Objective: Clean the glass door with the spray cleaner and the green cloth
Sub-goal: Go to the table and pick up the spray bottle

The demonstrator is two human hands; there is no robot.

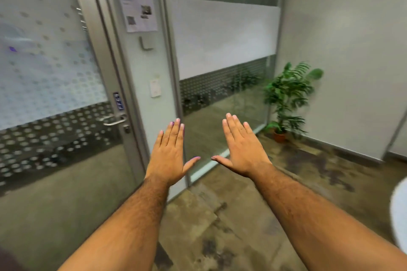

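Note:
The glass door (50, 77) fills the left of the view, with a frosted dotted band across it and a metal lever handle (114, 120) at its right edge. My left hand (169, 152) and my right hand (243, 147) are held out flat in front of me, palms down, fingers together and thumbs pointing toward each other. Both hands are empty and touch nothing. They hover in front of the fixed panel to the right of the door. No spray cleaner or green cloth is in view.
A narrow panel (154, 68) beside the door carries a paper notice (137, 2) and a white switch (155, 88). A glass wall (224, 50) runs to the right. A potted plant (286, 99) stands in the corner. A white object (399, 215) shows at the right edge.

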